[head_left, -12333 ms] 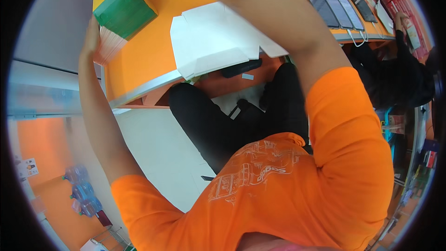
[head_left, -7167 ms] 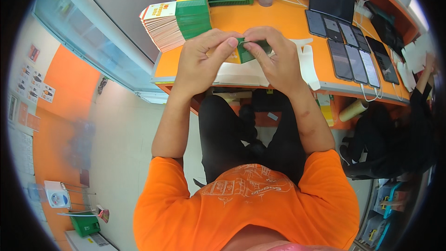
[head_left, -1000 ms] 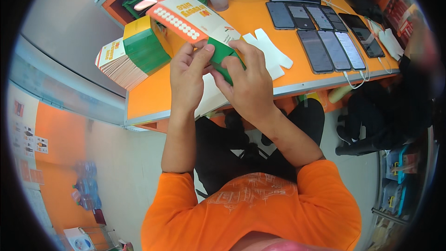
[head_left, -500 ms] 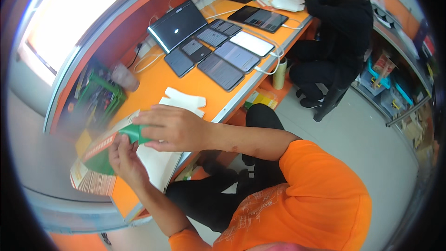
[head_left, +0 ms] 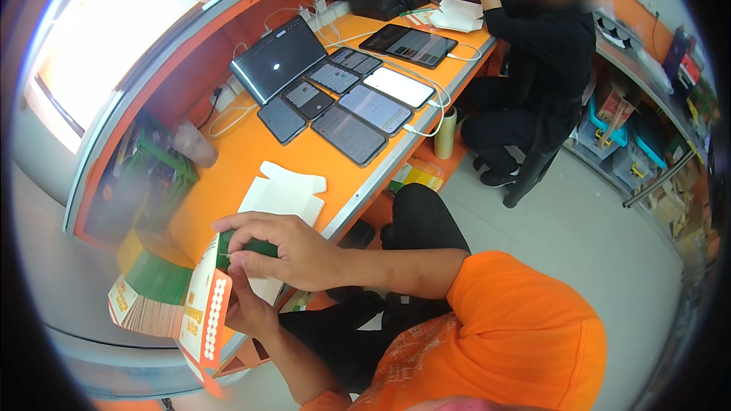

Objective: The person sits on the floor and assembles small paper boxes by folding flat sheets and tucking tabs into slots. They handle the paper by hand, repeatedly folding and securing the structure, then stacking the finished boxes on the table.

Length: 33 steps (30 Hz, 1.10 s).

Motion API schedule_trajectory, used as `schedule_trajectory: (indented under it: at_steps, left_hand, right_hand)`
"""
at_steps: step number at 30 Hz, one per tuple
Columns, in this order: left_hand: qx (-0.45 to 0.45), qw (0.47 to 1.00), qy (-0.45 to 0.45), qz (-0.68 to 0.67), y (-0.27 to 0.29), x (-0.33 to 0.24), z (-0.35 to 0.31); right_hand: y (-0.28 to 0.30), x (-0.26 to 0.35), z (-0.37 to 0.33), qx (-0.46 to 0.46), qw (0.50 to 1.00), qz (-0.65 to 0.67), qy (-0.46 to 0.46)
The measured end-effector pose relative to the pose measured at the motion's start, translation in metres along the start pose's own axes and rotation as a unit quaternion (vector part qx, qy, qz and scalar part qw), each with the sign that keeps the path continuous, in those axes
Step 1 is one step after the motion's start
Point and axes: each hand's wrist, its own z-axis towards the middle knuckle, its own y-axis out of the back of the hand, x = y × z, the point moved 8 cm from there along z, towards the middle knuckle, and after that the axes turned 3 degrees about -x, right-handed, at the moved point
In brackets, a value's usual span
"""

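Observation:
A cardboard box point(head_left: 199, 306), cream with orange and green panels, is tilted up between my hands at the near left end of the table. My left hand point(head_left: 250, 312) grips its side from below, with the thumb up near the top edge. Over the green flap at its top curl the fingers of my right hand point(head_left: 285, 250), closed on the cardboard. A fanned stack of flat printed cartons point(head_left: 156, 281) lies just left of the box. Unprinted white flattened cartons point(head_left: 283, 192) lie beyond my right hand, which partly covers them.
Several phones point(head_left: 349, 133) and a propped-up tablet point(head_left: 278, 59) with cables lie on the orange table point(head_left: 236, 156). A green basket point(head_left: 171, 156) and a cup point(head_left: 195, 143) stand at the left. Another person point(head_left: 541, 61) sits at the far right, near a shelf point(head_left: 647, 91).
The box has turned so its printed cream panel faces up toward me. Both hands have shifted down, the left one also rightward. The other view shift looks like head movement.

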Motion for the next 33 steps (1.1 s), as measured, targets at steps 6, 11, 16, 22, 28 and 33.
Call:
schedule_trajectory:
  at_steps: [6,11,16,22,28,33]
  left_hand:
    - [-0.044,0.999,0.009,0.02,0.02,0.012,-0.014]
    - [-0.059,0.998,0.032,0.005,0.038,0.028,-0.011]
    - [-0.017,1.0,-0.003,0.017,0.045,0.026,-0.009]
    - [-0.044,0.997,-0.001,-0.064,0.044,0.033,-0.009]
    - [-0.023,0.989,-0.05,0.14,0.049,0.013,-0.002]
    - [-0.035,0.989,-0.047,0.137,0.056,0.012,0.001]
  right_hand:
    - [-0.01,0.001,-0.008,0.015,0.999,0.023,-0.03]
    - [-0.016,0.002,-0.01,-0.005,1.0,-0.008,0.013]
    - [-0.013,0.005,-0.005,-0.01,1.0,0.007,0.013]
    - [-0.018,0.005,-0.005,-0.024,1.0,0.012,0.004]
    - [-0.016,0.007,-0.006,-0.035,0.999,0.005,0.028]
    - [-0.021,0.004,-0.009,-0.018,0.999,0.049,0.012]
